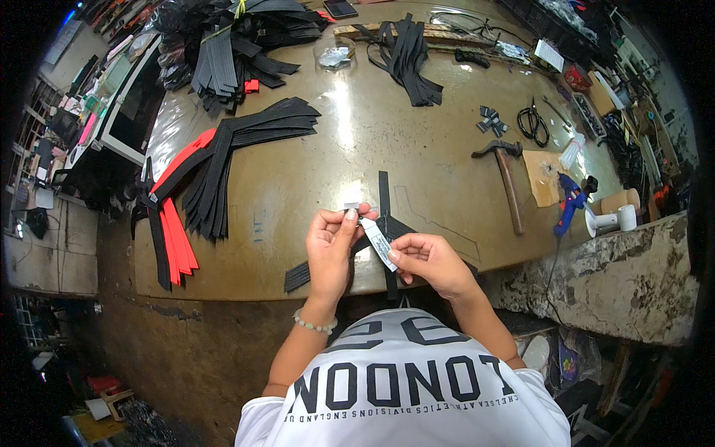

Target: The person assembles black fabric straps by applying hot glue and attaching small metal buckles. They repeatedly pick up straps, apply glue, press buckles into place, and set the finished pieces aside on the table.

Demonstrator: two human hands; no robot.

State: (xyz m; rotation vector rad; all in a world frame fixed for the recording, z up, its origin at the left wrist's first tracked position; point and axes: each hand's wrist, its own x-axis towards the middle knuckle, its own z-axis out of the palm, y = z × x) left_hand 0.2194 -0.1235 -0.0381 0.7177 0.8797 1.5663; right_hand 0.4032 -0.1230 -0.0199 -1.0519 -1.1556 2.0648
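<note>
- White label strip [378, 243]: held above the near edge of the workbench [417, 160], just over a set of crossed black straps [384, 223] lying on the bench. The strip runs from 11 o'clock to 5 o'clock between the two hands.
- Left hand [331, 249]: thumb and forefinger pressed together on the upper end of the strip; a small white tab shows above the fingertips. A bead bracelet [313, 325] sits on this wrist.
- Right hand [432, 262]: thumb and forefinger pinch the lower end of the strip; remaining fingers curled inward.
- Fan of black and red straps [201, 179]: at 9 o'clock from the hands, well apart, hanging partly over the bench edge.
- Hammer [506, 175]: at 2 o'clock from the hands, head pointing away from the person.
- Blue glue gun [572, 200]: at 3 o'clock, near the right bench edge, beside a white spool [614, 220].
- Scissors [533, 123]: at 1 o'clock, beyond the hammer.
- Loose pile of black straps [406, 56]: at 12 o'clock, far side of the bench.
</note>
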